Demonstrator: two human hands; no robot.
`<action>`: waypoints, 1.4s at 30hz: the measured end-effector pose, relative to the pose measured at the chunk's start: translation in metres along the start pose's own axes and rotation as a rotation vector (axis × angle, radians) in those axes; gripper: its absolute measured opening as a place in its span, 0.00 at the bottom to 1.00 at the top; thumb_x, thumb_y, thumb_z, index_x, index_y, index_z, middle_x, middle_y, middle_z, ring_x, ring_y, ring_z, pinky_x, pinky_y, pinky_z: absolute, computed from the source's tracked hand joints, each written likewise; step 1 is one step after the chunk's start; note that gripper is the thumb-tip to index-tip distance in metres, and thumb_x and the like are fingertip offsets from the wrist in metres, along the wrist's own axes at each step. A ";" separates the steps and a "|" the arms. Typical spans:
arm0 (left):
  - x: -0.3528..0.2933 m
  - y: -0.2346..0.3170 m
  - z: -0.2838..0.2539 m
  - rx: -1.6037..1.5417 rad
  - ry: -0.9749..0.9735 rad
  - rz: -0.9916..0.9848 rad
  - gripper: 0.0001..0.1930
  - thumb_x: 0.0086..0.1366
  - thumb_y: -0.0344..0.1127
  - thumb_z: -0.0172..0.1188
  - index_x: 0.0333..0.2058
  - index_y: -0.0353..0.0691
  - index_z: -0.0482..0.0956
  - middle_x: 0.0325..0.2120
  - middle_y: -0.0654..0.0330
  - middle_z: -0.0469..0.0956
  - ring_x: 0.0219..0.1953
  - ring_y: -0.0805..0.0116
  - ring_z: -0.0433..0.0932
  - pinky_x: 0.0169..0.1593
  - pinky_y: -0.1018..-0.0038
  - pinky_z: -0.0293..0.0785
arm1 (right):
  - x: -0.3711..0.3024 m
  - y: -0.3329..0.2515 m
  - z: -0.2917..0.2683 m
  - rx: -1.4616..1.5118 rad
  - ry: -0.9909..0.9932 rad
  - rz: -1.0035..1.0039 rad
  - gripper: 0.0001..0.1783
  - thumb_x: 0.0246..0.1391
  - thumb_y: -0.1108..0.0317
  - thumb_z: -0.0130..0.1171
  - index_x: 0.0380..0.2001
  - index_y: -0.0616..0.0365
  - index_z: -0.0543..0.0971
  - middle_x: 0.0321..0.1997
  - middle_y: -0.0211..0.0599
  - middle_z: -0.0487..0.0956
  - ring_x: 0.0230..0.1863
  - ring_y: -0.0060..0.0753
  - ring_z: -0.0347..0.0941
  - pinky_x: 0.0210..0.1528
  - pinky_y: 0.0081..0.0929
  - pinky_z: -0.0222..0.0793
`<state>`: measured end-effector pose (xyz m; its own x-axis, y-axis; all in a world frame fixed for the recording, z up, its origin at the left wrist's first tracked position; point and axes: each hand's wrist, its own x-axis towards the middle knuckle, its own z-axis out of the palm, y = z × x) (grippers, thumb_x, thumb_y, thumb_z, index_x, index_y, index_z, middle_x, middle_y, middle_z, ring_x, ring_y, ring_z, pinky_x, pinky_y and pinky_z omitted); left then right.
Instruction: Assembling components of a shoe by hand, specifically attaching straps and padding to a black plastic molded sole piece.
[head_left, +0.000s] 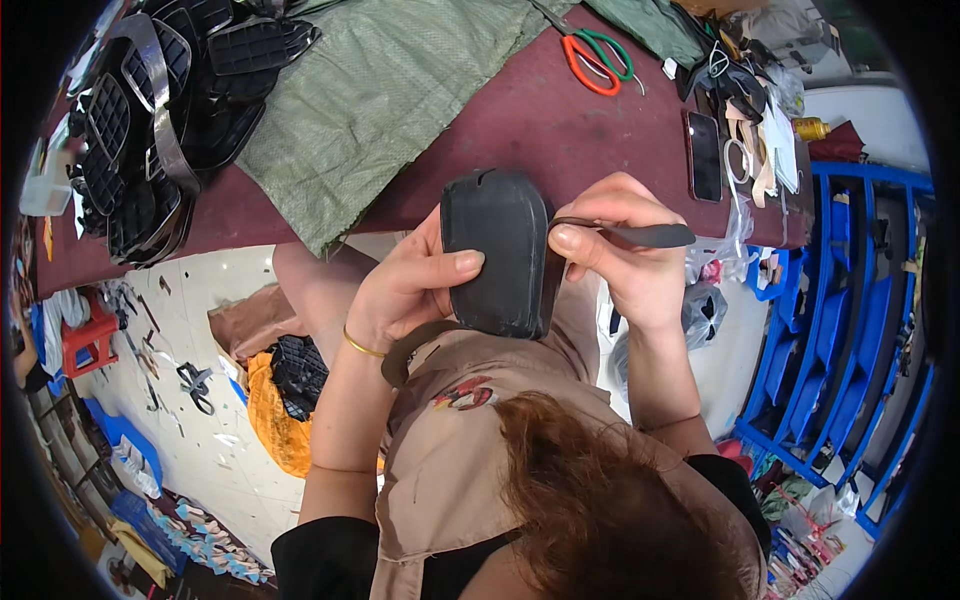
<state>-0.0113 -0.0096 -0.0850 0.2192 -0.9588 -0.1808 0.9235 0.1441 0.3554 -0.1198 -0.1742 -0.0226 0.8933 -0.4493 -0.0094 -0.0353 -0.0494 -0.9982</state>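
My left hand [405,285] grips a flat black rubber pad [497,250] with rounded corners, held upright in front of my chest. My thumb lies across its face. My right hand [625,255] is closed on a thin dark blade tool [640,235] whose tip meets the pad's right edge. A thin dark strip [410,350] curls down from the pad's lower left, over my tan apron. A gold bangle circles my left wrist.
A dark red table [530,120] lies ahead with green woven sacking [370,90], red and green scissors [590,55], a phone [704,155] and a heap of black ribbed pads [160,110]. An orange sack of pads [285,395] sits on the floor. Blue racks [850,320] stand right.
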 end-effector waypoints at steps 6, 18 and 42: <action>-0.005 0.001 -0.004 0.062 -0.052 -0.044 0.38 0.50 0.27 0.61 0.59 0.36 0.53 0.51 0.55 0.68 0.53 0.65 0.69 0.55 0.68 0.66 | 0.005 -0.004 -0.002 -0.001 -0.020 -0.003 0.08 0.43 0.74 0.66 0.28 0.64 0.80 0.30 0.35 0.74 0.25 0.20 0.73 0.19 0.13 0.69; -0.012 0.004 -0.003 0.284 -0.169 -0.080 0.46 0.47 0.20 0.63 0.62 0.39 0.46 0.55 0.60 0.63 0.56 0.71 0.63 0.59 0.73 0.57 | 0.010 0.024 0.004 0.352 -0.032 0.154 0.08 0.48 0.72 0.61 0.34 0.61 0.77 0.28 0.32 0.74 0.21 0.18 0.71 0.16 0.11 0.64; 0.001 0.005 0.012 1.181 0.049 1.034 0.24 0.44 0.22 0.62 0.44 0.39 0.71 0.50 0.54 0.61 0.53 0.63 0.64 0.53 0.70 0.65 | 0.044 0.021 0.018 0.834 0.084 0.268 0.26 0.50 0.71 0.61 0.51 0.61 0.62 0.45 0.38 0.72 0.44 0.30 0.73 0.47 0.32 0.74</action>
<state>-0.0103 -0.0125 -0.0723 0.6073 -0.5578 0.5657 -0.3814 0.4198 0.8236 -0.0728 -0.1791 -0.0452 0.8647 -0.4183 -0.2780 0.1289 0.7198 -0.6821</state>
